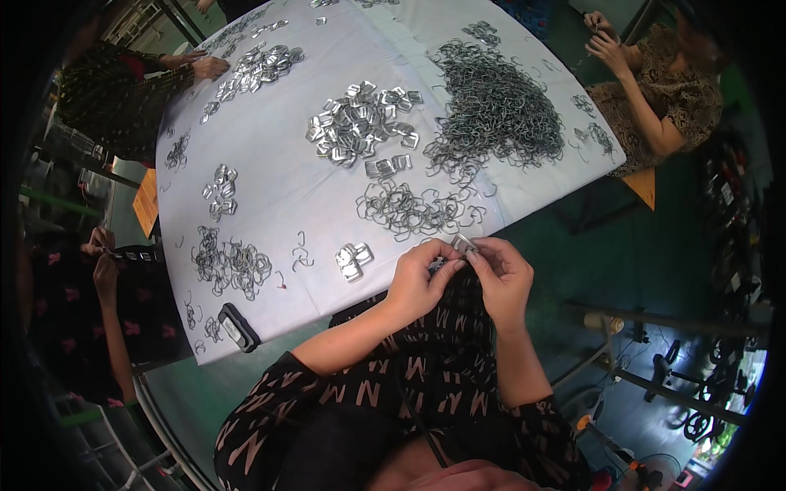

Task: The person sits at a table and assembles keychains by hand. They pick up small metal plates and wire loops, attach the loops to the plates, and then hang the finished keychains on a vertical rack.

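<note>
Just off the table's near edge, my hands meet over my lap. My right hand is closed, its thumb and fingers pinching a small silver metal buckle. Close against it, my left hand is closed too. Something small and shiny shows between its fingertips, too hidden to name. On the table left of my hands lies a little cluster of silver buckles. Just beyond my hands spreads a loose heap of bent wire pieces. A larger pile of silver buckles lies farther back.
A big mound of dark wire pieces covers the right of the white-covered table. More wire pieces and a black oblong object lie near the left corner. Co-workers' hands are busy around the table.
</note>
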Demonstrator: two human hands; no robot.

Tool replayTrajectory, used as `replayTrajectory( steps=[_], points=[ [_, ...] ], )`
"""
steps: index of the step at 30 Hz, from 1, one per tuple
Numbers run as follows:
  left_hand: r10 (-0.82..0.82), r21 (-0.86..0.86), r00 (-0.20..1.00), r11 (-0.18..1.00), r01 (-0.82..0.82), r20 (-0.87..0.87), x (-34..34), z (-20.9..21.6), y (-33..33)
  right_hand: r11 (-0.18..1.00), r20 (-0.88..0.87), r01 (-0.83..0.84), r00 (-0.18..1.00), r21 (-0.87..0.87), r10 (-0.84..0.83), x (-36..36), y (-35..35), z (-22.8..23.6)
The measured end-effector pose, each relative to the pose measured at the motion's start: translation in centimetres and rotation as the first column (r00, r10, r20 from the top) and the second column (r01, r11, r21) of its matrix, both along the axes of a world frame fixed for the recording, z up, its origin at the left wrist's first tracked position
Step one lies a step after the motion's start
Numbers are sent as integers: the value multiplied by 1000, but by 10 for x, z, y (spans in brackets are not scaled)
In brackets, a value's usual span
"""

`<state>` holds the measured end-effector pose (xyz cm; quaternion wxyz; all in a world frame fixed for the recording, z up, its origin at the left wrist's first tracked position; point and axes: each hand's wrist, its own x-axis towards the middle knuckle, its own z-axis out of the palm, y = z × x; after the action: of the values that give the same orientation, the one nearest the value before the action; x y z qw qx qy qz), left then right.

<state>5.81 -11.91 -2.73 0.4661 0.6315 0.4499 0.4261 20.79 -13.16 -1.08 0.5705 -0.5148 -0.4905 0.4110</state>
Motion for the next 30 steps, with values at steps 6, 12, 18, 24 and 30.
replayTrajectory(
  steps=[6,12,18,24,30],
  points=[
    [-98,13,994,995,98,-38,-14,-2,25,997,33,71,997,25,-72,7,-5,-4],
    [185,373,813,927,42,-552,-25,-30,106,989,6,142,990,35,-142,16,-7,-1],
    [129,487,612,739,466,-780,-3,-43,126,984,3,175,984,27,-175,23,-10,-1],
    [198,414,407,719,558,-892,11,-37,127,981,67,185,980,51,-188,27,-10,-6],
    [-22,230,770,948,218,-638,-2,-30,140,973,36,218,975,77,-221,27,-8,-6]
  ],
)
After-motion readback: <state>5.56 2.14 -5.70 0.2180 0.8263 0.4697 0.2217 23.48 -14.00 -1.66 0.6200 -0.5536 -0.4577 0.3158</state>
